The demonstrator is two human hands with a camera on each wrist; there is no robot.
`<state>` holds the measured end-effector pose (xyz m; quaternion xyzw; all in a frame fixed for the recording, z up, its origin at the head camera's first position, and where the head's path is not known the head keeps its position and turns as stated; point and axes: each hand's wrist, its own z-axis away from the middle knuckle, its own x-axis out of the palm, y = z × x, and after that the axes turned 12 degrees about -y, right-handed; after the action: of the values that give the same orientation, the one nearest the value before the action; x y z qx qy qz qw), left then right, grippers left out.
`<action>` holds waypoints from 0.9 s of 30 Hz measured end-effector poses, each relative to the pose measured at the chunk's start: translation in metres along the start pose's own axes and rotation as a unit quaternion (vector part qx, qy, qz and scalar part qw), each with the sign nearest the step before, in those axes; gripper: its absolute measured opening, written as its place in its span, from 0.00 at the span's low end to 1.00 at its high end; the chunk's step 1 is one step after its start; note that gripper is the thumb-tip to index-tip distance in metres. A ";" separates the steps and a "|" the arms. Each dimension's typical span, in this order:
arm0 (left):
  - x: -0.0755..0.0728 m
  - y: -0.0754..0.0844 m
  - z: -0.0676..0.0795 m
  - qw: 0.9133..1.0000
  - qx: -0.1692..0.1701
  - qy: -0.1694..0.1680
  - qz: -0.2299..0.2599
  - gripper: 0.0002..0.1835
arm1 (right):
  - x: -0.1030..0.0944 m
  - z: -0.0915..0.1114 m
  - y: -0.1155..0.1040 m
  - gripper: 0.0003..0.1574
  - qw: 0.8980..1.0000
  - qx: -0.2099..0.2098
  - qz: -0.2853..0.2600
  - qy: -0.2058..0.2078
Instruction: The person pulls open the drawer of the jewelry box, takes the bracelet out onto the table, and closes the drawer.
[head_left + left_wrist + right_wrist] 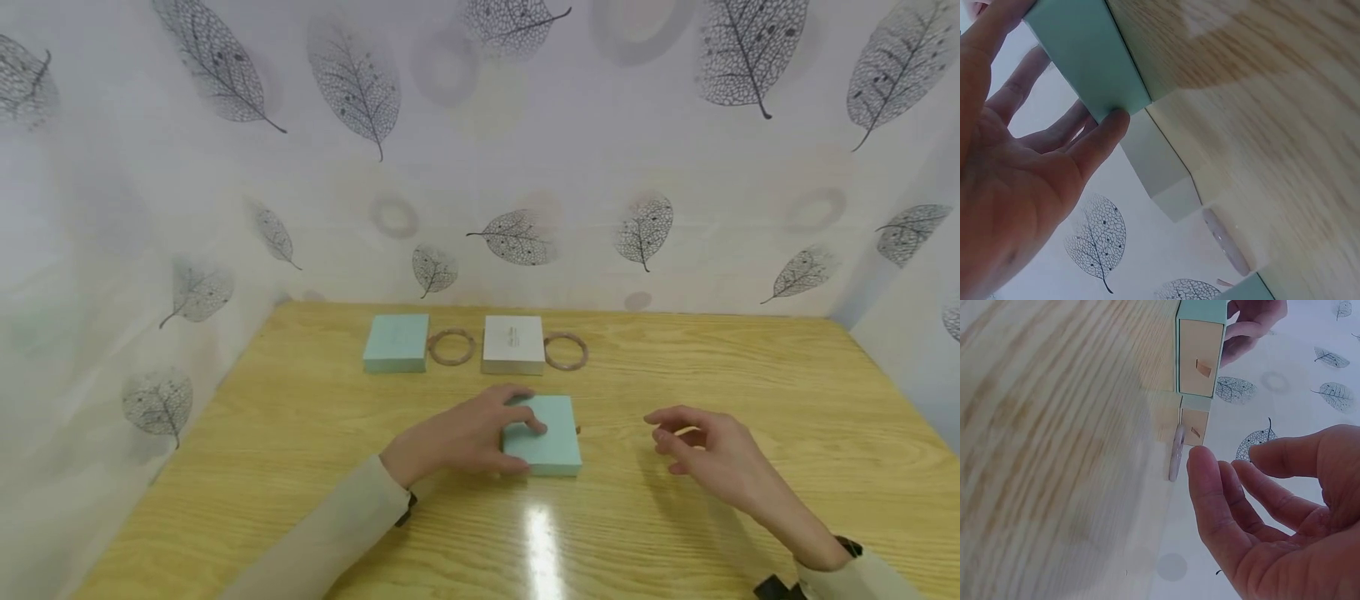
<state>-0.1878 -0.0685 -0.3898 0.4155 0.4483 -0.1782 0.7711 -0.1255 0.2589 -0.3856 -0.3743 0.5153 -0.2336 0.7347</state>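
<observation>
A mint-green drawer box (pixel 557 442) lies on the wooden table. My left hand (pixel 474 435) grips it from the left, thumb at the near edge, other fingers toward the far edge and the index fingertip on the lid. The left wrist view shows a fingertip against the side of the box (pixel 1088 53). On the right end of the box, a pale drawer front carries a small brown ribbon tab (pixel 1203 368). To the right, apart from the box, my right hand (pixel 712 457) hovers over the table with fingers loosely bent, holding nothing.
Behind the gripped box stand another mint-green box (pixel 397 340), a bangle (pixel 433 354), a white box (pixel 513 343) and a second bangle (pixel 585 354), in a row. A leaf-patterned curtain (pixel 480 167) borders the back and sides of the table (pixel 300 433).
</observation>
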 end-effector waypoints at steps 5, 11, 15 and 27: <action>0.000 -0.004 0.006 1.000 0.002 0.004 0.006 0.24 | 0.002 -0.005 -0.003 0.20 1.000 -0.002 0.005 -0.011; -0.001 -0.008 0.010 1.000 0.006 0.002 0.010 0.24 | 0.006 -0.011 -0.008 0.20 1.000 -0.008 0.002 -0.022; -0.003 -0.010 0.012 1.000 0.001 -0.005 0.016 0.24 | 0.009 -0.013 -0.010 0.20 1.000 -0.008 -0.007 -0.029; -0.009 -0.015 0.016 0.999 -0.003 -0.012 0.029 0.25 | 0.017 -0.020 -0.014 0.18 0.999 -0.012 -0.012 -0.038</action>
<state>-0.1940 -0.0910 -0.3856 0.4243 0.4273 -0.1592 0.7824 -0.1375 0.2316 -0.3887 -0.3982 0.4852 -0.2221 0.7461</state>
